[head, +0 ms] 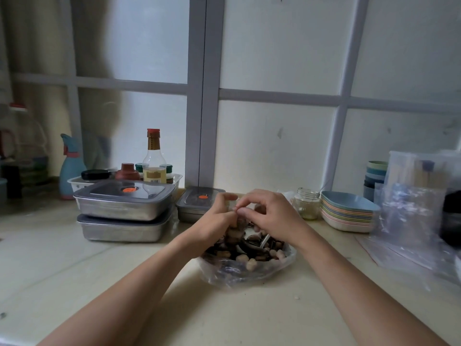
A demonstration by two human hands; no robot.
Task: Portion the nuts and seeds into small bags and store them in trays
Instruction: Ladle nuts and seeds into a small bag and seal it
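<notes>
Forearms enter my view from the lower edge and meet over the middle of the pale counter [74, 270]. Just beyond them, nearest to me, I see the large bag [249, 273] of clear plastic lying open on the counter, filled with nuts and seeds [245, 259]. A white spoon [265, 241] lies in the mix.

Directly above this bag, both hands hold the small bag [235, 232], which contains a portion of nuts. The left hand [217, 221] has its fingers curled round the upper part of the small bag. The right hand [272, 216] pinches the top edge of the same bag between thumb and fingertips and touches the left hand. I cannot tell whether the top is sealed.

Left of the hands, two large trays [124, 208] of metal stand stacked. The upper one sits under a clear lid with an orange dot. Behind the left hand stands a small tray [192, 208], lidded and marked with the same kind of dot.

Right of the hands I read, in order: a glass jar [306, 203], a stack of pastel dishes [349, 216], and loose clear bags [411, 216] at the right edge. A stack of cups [375, 176] stands behind the dishes.

Behind the large trays, a white basket [74, 183] holds jars and a bottle [154, 158] with a red cap. A blue spray bottle [71, 168] stands beside it. Frosted window panes [274, 146] close the view.
</notes>
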